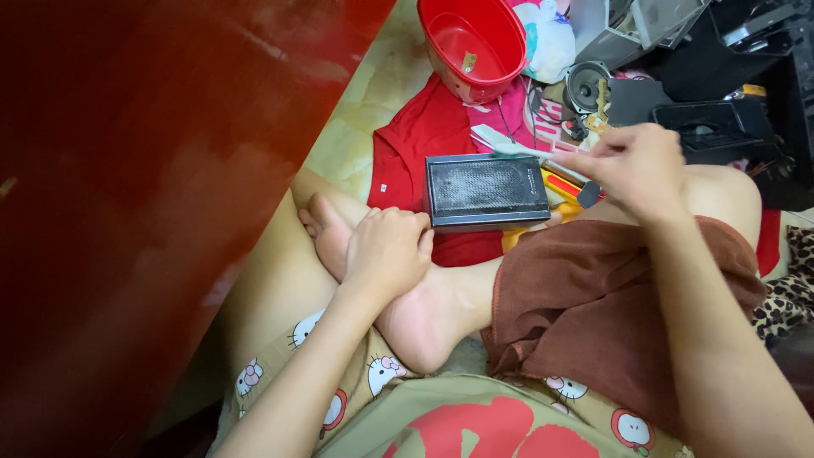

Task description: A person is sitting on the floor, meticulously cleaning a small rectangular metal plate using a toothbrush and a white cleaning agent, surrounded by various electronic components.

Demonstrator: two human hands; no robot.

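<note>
Near the middle of the head view, a small black box (pixel 486 192) with a dusty mesh top lies flat on a red cloth (pixel 421 140), just far of the person's crossed bare feet. The left hand (pixel 387 252) rests on the upper foot (pixel 398 297), fingers curled loosely over it, its fingertips touching or almost touching the near-left corner of the box; it has nothing in its grasp. The right hand (pixel 636 165) hovers to the right of the box, above the knee, with thumb and fingers pinched closed on the handle of a pale toothbrush (pixel 509 146), whose head points left and sits over the far-right edge of the box (whether the bristles touch the box cannot be told). Just under that hand, beside the box's right end, lies a tool with a yellow and red handle (pixel 564 187).

Far of the box stands a red plastic bowl (pixel 475 42) with a small scrap inside it. To the far right lie a round loose speaker (pixel 587 85), a grey casing (pixel 627 25) and black plastic parts (pixel 712 127). A brown towel (pixel 593 305) covers the right thigh, and a blurred dark red surface (pixel 153 195) fills the left side of the view.
</note>
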